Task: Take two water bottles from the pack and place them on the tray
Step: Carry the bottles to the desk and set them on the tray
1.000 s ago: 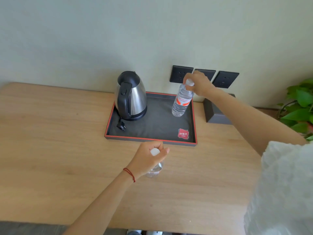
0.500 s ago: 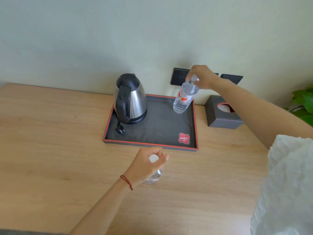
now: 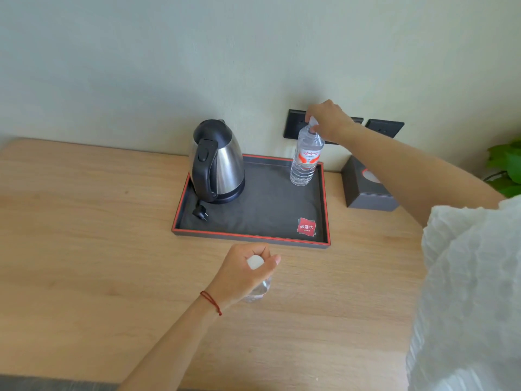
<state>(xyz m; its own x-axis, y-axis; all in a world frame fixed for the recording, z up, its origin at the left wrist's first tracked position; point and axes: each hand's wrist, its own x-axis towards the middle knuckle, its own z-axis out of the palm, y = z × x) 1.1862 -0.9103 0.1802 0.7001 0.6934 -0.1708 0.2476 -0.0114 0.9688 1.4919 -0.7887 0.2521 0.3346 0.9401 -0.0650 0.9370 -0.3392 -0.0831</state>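
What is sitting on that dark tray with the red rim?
On the tray: a steel kettle with its plug, a red logo patch, and a water bottle held at the cap by the right hand. The kettle hides whatever lies beneath it.

Red square sticker point(image 3: 306, 227) on dark tray point(image 3: 253, 237), near front right corner: three white Chinese characters, 尚客优. Tiny white line under them, too small to read.

Water bottle point(image 3: 306, 156) standing at back right of tray: red and white label, white writing on red band, too blurry to read.

Second bottle point(image 3: 258, 292) by front edge of tray, on surface: no label showing.

Kettle point(image 3: 217, 162) on tray: no words to read.
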